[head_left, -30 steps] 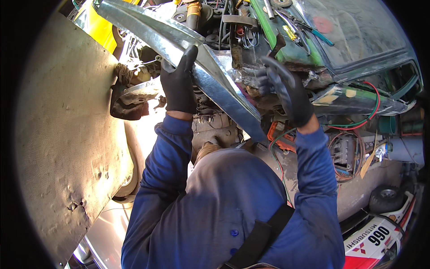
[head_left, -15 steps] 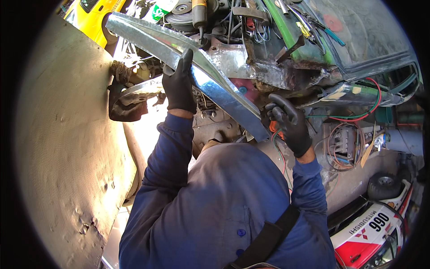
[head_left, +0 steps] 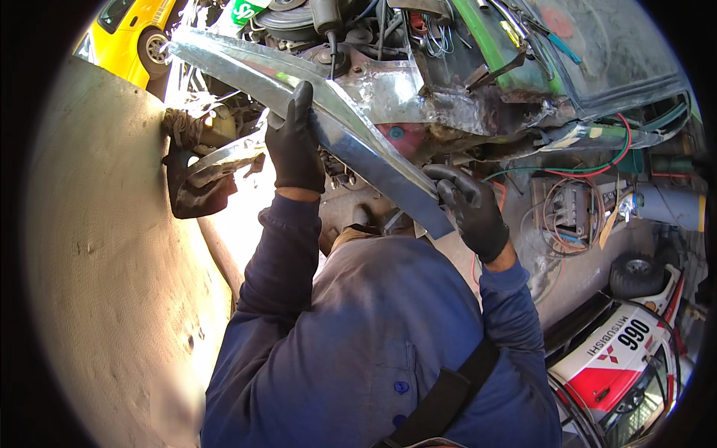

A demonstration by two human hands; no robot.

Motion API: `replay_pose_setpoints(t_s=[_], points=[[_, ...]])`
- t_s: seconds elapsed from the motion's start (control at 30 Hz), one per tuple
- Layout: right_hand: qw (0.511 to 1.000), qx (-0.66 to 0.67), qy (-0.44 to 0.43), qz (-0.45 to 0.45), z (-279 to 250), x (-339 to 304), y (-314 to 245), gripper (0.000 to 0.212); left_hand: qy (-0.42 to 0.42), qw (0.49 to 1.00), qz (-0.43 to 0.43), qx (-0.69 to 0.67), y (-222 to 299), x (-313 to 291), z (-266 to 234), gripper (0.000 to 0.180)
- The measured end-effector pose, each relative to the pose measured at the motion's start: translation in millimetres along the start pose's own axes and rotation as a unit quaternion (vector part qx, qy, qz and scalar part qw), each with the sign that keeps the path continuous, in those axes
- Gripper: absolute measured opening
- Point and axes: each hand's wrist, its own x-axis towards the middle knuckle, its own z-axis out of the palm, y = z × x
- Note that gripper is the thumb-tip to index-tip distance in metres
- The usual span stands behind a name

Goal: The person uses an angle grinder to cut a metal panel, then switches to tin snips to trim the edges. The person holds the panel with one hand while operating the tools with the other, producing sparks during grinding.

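A long, bent sheet-metal panel slants across in front of me, from the upper left down to the right. It is bare and shiny, with a folded flange along its far side. My left hand, in a black glove, grips its near edge around the middle, thumb laid up over the metal. At the panel's right end, my black-gloved right hand has its fingers curled on the edge; the fingertips are partly hidden. Just beyond the panel lies the opened front of a green car body with bare, patched metal.
Pliers and other hand tools lie on the green body. Red and green hoses run off to the right near a coiled cable. A large tan board stands at left. A toy-like white-and-red car sits lower right.
My right hand has moved left and closed on the panel's right end; before, its fingers were apart from it. My left hand keeps its grip. The view has shifted slightly.
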Motion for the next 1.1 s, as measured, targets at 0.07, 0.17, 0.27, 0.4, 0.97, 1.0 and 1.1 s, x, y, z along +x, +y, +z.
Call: replay_pose_setpoints(t_s=[0.07,0.17,0.27,0.4,0.97,1.0,1.1], points=[[1.0,0.003,-0.007,0.022,5.0,0.7,-3.0,0.038,-0.001,0.995,-0.07,-0.066,0.9,0.9,-4.3,0.033],[1.0,0.0,-0.007,-0.017,11.0,2.4,-5.5,0.039,-0.046,0.995,-0.017,0.082,1.1,3.4,-9.7,0.037],[1.0,0.005,-0.018,-0.007,11.5,1.2,-8.8,0.04,-0.013,0.995,-0.069,-0.067,1.7,2.1,-7.2,0.036],[0.998,0.04,-0.034,-0.028,4.9,0.5,-10.3,0.04,-0.003,0.997,-0.052,-0.06,8.9,-1.1,0.3,0.041],[0.991,0.108,-0.081,0.009,-74.9,-14.6,43.3,0.039,0.121,0.975,-0.156,-0.097,18.7,1.1,35.1,0.029],[0.99,0.111,-0.088,0.017,-77.1,-14.8,46.1,0.039,0.121,0.974,-0.158,-0.106,18.6,1.7,36.7,0.03],[0.987,0.124,-0.104,0.018,-80.8,-14.5,56.1,0.04,0.129,0.967,-0.183,-0.121,19.9,2.1,40.6,0.032]])
